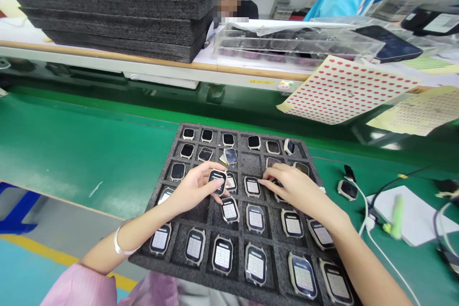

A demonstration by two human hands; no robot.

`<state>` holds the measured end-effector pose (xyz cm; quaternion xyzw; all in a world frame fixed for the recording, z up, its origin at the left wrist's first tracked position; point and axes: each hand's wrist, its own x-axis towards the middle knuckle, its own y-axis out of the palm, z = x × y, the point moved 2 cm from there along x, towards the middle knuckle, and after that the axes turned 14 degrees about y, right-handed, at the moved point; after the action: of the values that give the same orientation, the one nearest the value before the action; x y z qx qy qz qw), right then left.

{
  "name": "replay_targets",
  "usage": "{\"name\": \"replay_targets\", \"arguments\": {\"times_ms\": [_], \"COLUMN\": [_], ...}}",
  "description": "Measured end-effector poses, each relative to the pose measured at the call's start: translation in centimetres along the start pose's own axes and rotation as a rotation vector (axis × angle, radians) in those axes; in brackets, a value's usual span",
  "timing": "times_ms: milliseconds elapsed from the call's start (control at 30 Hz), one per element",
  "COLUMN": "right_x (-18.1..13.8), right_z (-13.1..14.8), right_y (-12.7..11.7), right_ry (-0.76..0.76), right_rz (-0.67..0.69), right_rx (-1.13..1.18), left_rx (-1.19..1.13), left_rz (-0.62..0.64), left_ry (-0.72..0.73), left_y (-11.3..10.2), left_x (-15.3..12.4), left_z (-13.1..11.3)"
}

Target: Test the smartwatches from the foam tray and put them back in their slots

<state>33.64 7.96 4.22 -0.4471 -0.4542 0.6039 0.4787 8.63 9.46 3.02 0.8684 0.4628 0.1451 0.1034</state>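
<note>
My left hand (199,186) is closed on a smartwatch (217,182) without a strap, its lit screen showing lines of text, held up over the tray. My right hand (290,184) hovers over the tray with bent fingers slightly apart. Its fingertips are beside a watch with a lit white screen (252,186); whether they touch it I cannot tell. The dark foam tray (250,162) holds several rows of watch bodies in square pockets. Dark screens fill the far rows, such as one watch (254,142); lit screens fill the near rows, such as another (256,264).
Right of the tray lie another watch (347,190), white cables (366,210), white paper (423,220) and a green stick-like object (397,216). A shelf above carries stacked black foam trays (118,14), clear plastic trays (287,43) and a phone (389,43). Sticker sheets (344,91) hang over its edge. Two people are beyond.
</note>
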Motion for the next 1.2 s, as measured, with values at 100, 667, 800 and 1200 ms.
{"name": "replay_targets", "arguments": {"times_ms": [100, 667, 800, 1200], "right_x": [-0.3, -1.0, -0.4, 0.5], "right_z": [-0.3, -1.8, -0.5, -1.4], "right_y": [-0.1, -0.6, -1.2, -1.4], "right_ry": [0.024, 0.084, 0.194, 0.272], "right_rz": [-0.024, 0.07, 0.027, 0.016], "right_rx": [-0.08, 0.283, 0.771, 1.244], "left_rx": [0.009, 1.025, 1.247, 1.822], "left_rz": [0.0, 0.395, 0.475, 0.041], "left_ry": [-0.002, -0.002, 0.02, 0.054], "left_y": [0.0, -1.6, -2.2, -7.5], "left_x": [0.0, -3.7, -5.1, -1.3], "left_z": [-0.1, -1.7, -2.7, 0.3]}}
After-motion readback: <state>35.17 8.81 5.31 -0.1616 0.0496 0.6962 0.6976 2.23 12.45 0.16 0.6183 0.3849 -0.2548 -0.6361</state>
